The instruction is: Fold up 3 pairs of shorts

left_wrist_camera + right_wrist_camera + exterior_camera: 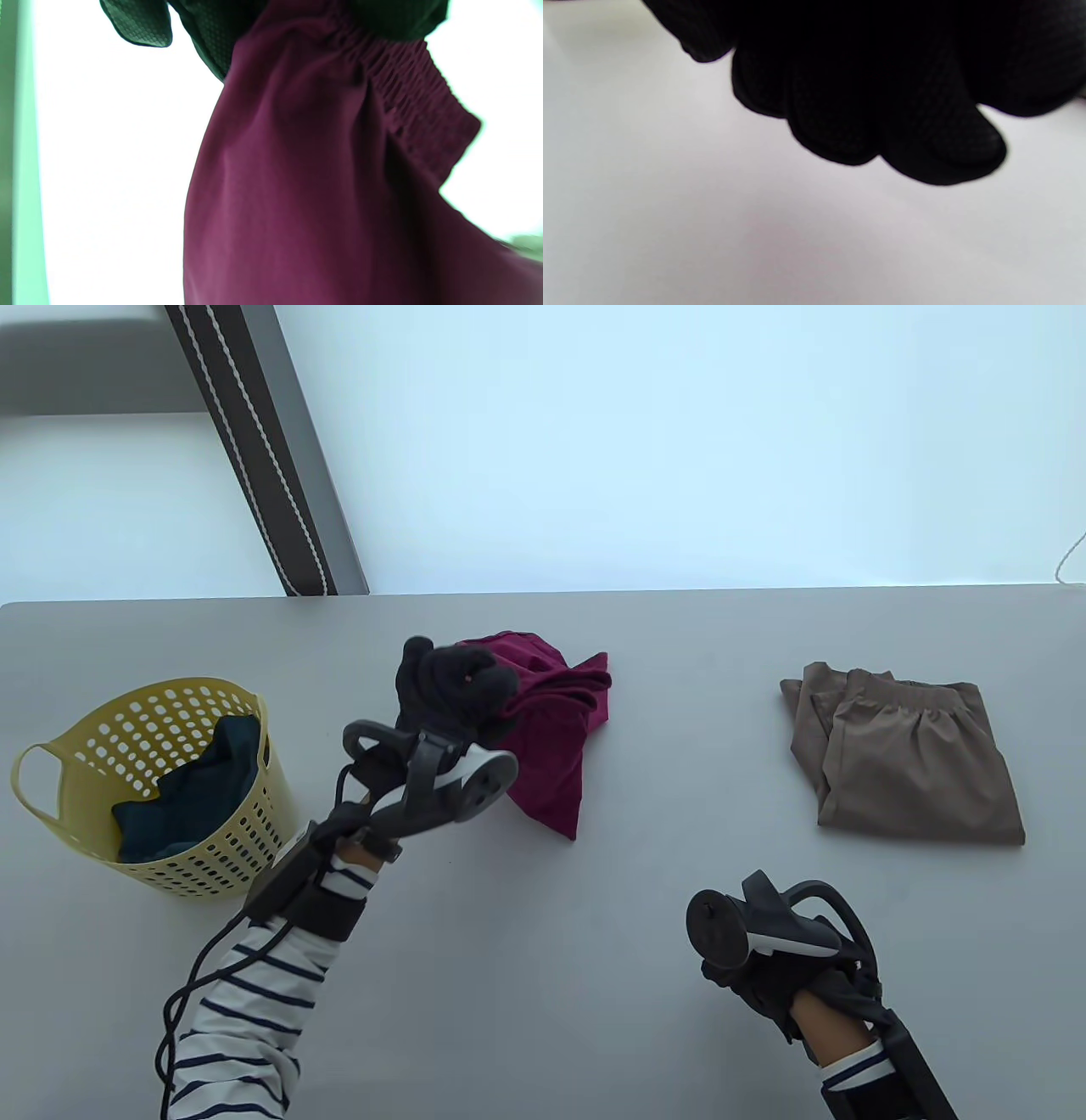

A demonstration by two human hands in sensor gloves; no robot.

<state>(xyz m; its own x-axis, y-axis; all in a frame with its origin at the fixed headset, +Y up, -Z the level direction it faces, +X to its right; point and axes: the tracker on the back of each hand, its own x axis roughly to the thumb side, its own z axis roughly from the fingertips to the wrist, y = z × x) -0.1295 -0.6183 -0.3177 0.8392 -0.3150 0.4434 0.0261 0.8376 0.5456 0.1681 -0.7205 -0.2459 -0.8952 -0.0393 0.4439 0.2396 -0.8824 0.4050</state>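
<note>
— Gripping maroon shorts (551, 729) in left hand (450, 691), lifted right of basket (212, 848).
— Right hand (764, 976) loosely curled, holding nothing; tan shorts (908, 755) folded, far right of basket.

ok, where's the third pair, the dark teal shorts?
In the table view the dark teal shorts sit bunched inside the yellow basket at the table's left side, left of the left hand, which grips the maroon shorts.
</note>
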